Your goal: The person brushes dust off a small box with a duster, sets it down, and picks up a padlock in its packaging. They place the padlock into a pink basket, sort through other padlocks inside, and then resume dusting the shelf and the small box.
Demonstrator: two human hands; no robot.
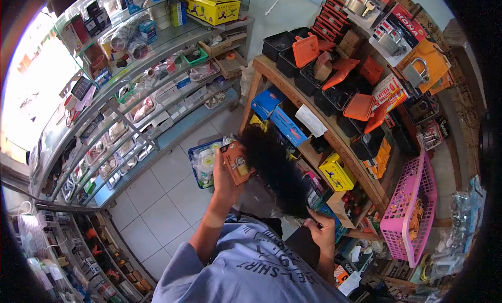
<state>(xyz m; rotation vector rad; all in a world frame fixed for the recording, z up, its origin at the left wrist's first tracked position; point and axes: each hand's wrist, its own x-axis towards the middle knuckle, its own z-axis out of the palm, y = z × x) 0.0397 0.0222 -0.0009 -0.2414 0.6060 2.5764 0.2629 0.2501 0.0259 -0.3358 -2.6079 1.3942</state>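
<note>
My left hand [225, 178] grips an orange-brown box [238, 162] with a padlock pictured on its face, thumb along the near edge. In my right hand [319, 227] is the handle end of a black fluffy duster [274, 169]. The duster slants up and left, its far end beside the box's right side; whether they touch I cannot tell. Below the box, a blue basket [197, 172] holds clear plastic packets.
A wooden shelf [293, 83] on the right carries black bins with orange lids and padlock boxes. Yellow box [335, 172] sits on its lower level. A pink basket [408, 214] stands at the right. Glass display shelves [172, 67] curve along the left, above the tiled floor [162, 198].
</note>
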